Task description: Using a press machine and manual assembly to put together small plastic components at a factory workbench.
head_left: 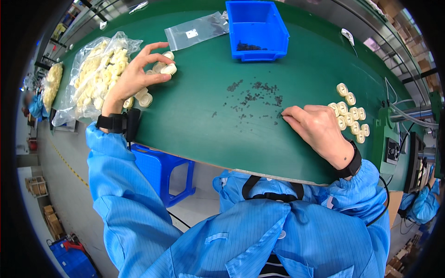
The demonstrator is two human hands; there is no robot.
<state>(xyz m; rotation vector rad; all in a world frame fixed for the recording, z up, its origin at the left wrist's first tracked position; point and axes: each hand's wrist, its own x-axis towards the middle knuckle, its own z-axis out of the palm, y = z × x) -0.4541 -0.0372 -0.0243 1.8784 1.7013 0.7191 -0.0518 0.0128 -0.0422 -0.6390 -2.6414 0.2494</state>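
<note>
Gear [168,69] was pinched in the left hand [134,76], over the left part of the bench [194,120].
Thumb and fingers were clamped on it, with more gears close by and a clear bag [95,74] of cream parts just beyond the wrist. The right hand [320,127] had its fingertips together at the edge of the scattered black bits [252,97]; whether they gripped one could not be told. A gear cluster [354,113] lay just right of that hand, and a blue bin [258,55] stood behind the bits.
</note>
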